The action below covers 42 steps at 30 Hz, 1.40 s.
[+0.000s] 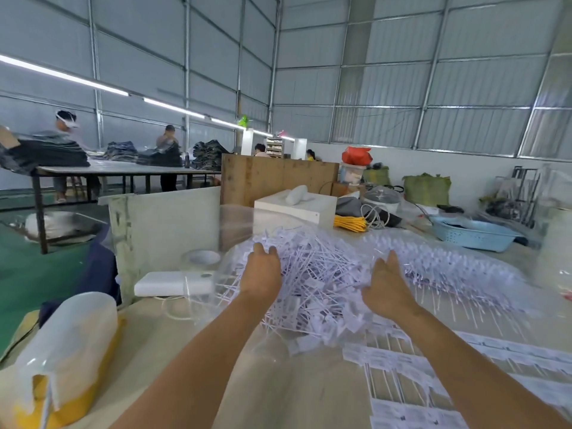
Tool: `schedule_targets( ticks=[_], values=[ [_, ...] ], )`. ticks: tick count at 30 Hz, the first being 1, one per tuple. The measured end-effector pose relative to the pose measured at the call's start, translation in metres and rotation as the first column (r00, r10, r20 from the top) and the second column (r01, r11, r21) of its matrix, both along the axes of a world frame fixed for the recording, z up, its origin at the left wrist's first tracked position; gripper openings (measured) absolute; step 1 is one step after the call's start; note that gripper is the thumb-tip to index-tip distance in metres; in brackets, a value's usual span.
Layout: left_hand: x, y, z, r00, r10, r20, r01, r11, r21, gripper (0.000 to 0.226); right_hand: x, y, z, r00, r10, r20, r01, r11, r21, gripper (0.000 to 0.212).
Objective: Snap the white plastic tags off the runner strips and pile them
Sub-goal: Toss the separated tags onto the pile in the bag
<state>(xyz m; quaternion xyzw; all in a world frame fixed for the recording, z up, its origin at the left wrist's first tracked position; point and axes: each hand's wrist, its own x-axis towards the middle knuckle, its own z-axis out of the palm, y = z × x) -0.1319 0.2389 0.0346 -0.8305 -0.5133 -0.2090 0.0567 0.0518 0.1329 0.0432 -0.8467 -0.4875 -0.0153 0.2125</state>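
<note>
A big loose pile of white plastic tags (322, 274) lies in the middle of the table, partly on clear plastic film. My left hand (261, 270) reaches out over the pile's left side, fingers straight. My right hand (385, 286) is stretched over the pile's right side, palm turned inward, fingers straight. Neither hand holds anything. Flat runner strips with tags still attached (402, 370) lie in rows at the near right. More tags under clear film (458, 258) spread to the right.
A white power bank (173, 283) and a small white bowl (202, 258) sit left of the pile. A yellow and white wrapped bundle (68, 351) lies near left. A white box (295, 209), yellow cords (349, 222) and a blue basket (473, 233) stand behind. People work at a far table.
</note>
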Motion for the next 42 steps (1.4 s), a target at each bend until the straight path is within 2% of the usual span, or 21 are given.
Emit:
schedule_targets(
  ticks=[3,5,9,13,15,17,20,24,27,31,34,38,42],
  values=[
    [0.003,0.006,-0.008,0.999,-0.016,-0.051,0.018,0.999,0.051,0.047,0.011,-0.006,-0.007,0.998,-0.048,0.043,0.046,0.998,0.051,0.07],
    [0.005,0.005,-0.011,0.986,-0.008,-0.168,0.019,0.998,0.066,0.041,0.013,-0.011,-0.011,0.999,-0.012,0.049,0.011,1.0,0.025,0.065],
    [0.01,-0.014,0.005,0.951,0.074,-0.299,-0.051,0.995,0.083,0.036,0.007,-0.025,-0.017,0.995,0.091,0.045,-0.091,0.996,-0.001,0.065],
    [0.028,-0.059,0.021,0.948,0.06,-0.313,-0.007,0.986,0.167,0.03,0.007,-0.048,-0.015,0.987,0.144,0.069,-0.145,0.989,0.007,0.056],
    [0.044,-0.091,0.022,0.96,-0.054,-0.276,0.108,0.977,0.186,0.031,0.011,-0.065,-0.016,0.984,0.134,0.121,-0.134,0.991,-0.002,0.051],
    [0.061,-0.128,0.021,0.944,-0.236,-0.229,0.272,0.952,0.14,0.032,0.014,-0.086,-0.019,0.975,0.166,0.151,-0.165,0.986,-0.017,0.047],
    [0.085,-0.182,0.009,0.832,-0.538,-0.137,0.531,0.843,-0.082,0.028,0.02,-0.129,-0.025,0.965,0.239,0.11,-0.241,0.971,0.001,0.034],
    [0.107,-0.228,-0.008,0.682,-0.729,-0.06,0.68,0.662,-0.316,0.025,0.051,-0.202,-0.033,0.978,0.171,0.116,-0.174,0.985,0.015,0.027],
    [0.123,-0.246,-0.012,0.61,-0.792,0.004,0.707,0.543,-0.453,0.05,0.082,-0.256,-0.03,0.998,0.045,-0.044,-0.039,0.991,0.127,0.017],
    [0.139,-0.262,-0.016,0.577,-0.812,-0.088,0.65,0.522,-0.552,0.043,0.103,-0.298,-0.033,0.966,0.055,-0.253,-0.013,0.986,0.167,0.012],
    [0.147,-0.265,-0.012,0.587,-0.799,-0.131,0.621,0.549,-0.559,0.038,0.112,-0.307,-0.038,0.92,0.117,-0.374,-0.05,0.982,0.185,0.016],
    [0.153,-0.262,0.004,0.639,-0.751,-0.165,0.591,0.617,-0.519,0.023,0.119,-0.308,-0.04,0.901,0.149,-0.408,-0.105,0.986,0.128,0.015],
    [0.156,-0.258,0.013,0.67,-0.731,-0.134,0.59,0.633,-0.501,0.025,0.117,-0.308,-0.038,0.806,0.189,-0.561,-0.089,0.976,0.2,0.016]
  ],
)
